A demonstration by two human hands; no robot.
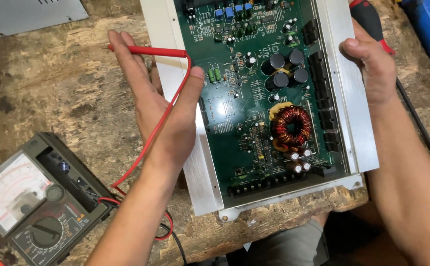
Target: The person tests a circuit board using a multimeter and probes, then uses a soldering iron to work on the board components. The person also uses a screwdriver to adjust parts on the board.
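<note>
Both forearms come in from the near edge of the tabletop [52,88], a worn and pitted wooden surface, and reach up to an open amplifier chassis [200,172] that lies across its middle and right, its near end poking slightly past the near edge. The chassis runs long-axis away from the person, tilted a little leftward at the far end, with silver metal rails down both long sides and a green circuit board [244,113] between them.

The left hand [163,106] rests flat against the left rail, fingers stretched open and pointing away, thumb lying over the board's left margin. The right hand [370,69] curls closed over the right rail near its far end, gripping it. So the chassis sits between the two hands, each touching its own side.

A meter [32,202] with a dial sits at the near left corner, well apart from the chassis, with bare wood between. A red wire [148,140] runs from it up across the left palm to a red probe [148,50], which lies crosswise over the left fingers. On the board, a copper coil [291,126] stands toward the near right.
</note>
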